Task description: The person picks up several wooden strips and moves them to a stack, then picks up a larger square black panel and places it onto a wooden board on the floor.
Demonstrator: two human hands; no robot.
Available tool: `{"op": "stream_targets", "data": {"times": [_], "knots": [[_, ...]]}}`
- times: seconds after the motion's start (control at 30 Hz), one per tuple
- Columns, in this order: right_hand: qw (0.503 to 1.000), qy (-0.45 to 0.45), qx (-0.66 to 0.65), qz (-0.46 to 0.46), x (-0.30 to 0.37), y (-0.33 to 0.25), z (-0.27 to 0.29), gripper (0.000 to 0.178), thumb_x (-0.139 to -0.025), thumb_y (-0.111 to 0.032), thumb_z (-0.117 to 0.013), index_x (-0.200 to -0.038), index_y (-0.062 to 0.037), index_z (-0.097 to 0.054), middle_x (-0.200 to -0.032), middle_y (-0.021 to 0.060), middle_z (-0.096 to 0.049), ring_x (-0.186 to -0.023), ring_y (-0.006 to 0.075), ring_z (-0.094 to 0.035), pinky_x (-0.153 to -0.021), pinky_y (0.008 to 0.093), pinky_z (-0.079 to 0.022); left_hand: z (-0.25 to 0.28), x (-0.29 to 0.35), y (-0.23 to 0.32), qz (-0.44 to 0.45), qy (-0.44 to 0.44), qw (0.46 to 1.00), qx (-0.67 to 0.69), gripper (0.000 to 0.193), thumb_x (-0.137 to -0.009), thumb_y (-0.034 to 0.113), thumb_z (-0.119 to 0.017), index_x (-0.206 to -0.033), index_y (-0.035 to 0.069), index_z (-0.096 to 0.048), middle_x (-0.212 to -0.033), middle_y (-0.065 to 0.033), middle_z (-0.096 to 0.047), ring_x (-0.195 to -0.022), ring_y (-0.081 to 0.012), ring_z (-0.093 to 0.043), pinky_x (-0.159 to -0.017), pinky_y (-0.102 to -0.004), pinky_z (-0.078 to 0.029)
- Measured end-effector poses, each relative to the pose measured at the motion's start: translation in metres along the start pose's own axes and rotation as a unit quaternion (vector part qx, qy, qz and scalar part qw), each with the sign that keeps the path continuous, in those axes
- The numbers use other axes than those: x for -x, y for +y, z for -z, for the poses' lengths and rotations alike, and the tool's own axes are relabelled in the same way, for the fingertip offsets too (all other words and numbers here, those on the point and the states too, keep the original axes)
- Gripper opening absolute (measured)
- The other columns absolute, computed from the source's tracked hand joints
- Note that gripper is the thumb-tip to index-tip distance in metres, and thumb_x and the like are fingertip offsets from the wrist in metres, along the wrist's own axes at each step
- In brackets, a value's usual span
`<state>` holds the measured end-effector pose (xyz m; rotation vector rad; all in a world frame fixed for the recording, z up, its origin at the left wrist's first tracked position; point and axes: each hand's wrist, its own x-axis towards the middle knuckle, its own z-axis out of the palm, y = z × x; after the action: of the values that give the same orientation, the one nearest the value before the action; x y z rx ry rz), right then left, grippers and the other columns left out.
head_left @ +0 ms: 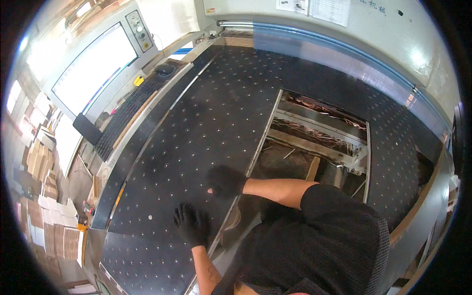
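My left hand [191, 226], in a black glove, is over the dark perforated table top [196, 128] with its fingers stretched out and slightly apart. Nothing shows in it. Farther from me, my right hand [227, 182] reaches across the edge of a rectangular opening [307, 164] onto the same dark surface. It wears a black glove too, and a bare fingertip shows at its left side. The rest of its fingers blend into the dark top, so their pose is unclear. Whether either palm presses on the surface cannot be made out.
Metal rails and scraps show inside the opening. A pale machine beam [393, 34] with a blue strip curtain [314, 46] spans the far side. At left stand a lit monitor [96, 71], a black keyboard [130, 105] and a mouse [165, 70]. Stacked boards [64, 241] lie beyond.
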<state>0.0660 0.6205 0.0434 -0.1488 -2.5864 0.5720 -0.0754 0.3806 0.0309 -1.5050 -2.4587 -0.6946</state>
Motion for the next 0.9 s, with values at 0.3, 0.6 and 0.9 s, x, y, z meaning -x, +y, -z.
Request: {"op": "stream_targets", "data": {"times": [0.3,0.6,0.9], "knots": [[0.998,0.03,-0.035,0.046,0.007,0.027,-0.013,0.036,-0.087,-0.034,-0.07,-0.104,-0.0023,-0.067,-0.108,0.0202,-0.064,-0.106,0.0414,-0.059,-0.098,0.0531,-0.045,-0.012,-0.002,-0.004,0.064,-0.028,0.997,0.025,0.047,-0.091,0.031,-0.068,-0.127,0.001,-0.064,-0.142,-0.021,-0.058,-0.135,-0.0439,-0.049,-0.115,-0.0537,-0.035],[0.996,-0.055,-0.054,0.033,0.025,0.147,0.058,0.06,-0.095,-0.049,-0.062,-0.126,0.0018,-0.065,-0.135,0.0253,-0.061,-0.129,0.0411,-0.055,-0.113,0.0524,-0.04,-0.048,-0.007,-0.016,0.239,0.009,0.962,-0.133,0.053,-0.103,0.032,-0.054,-0.146,0.0,-0.053,-0.151,-0.019,-0.052,-0.148,-0.0383,-0.037,-0.123,-0.0502,-0.024],[0.992,-0.006,-0.109,0.061,0.023,0.159,0.092,0.054,-0.093,-0.047,-0.066,-0.121,-0.0013,-0.069,-0.128,0.0213,-0.066,-0.121,0.0413,-0.059,-0.111,0.0517,-0.041,-0.067,-0.052,0.043,0.22,0.062,0.96,-0.161,0.05,-0.098,0.035,-0.063,-0.136,0.004,-0.062,-0.147,-0.0206,-0.056,-0.138,-0.0413,-0.048,-0.119,-0.053,-0.031]]}}
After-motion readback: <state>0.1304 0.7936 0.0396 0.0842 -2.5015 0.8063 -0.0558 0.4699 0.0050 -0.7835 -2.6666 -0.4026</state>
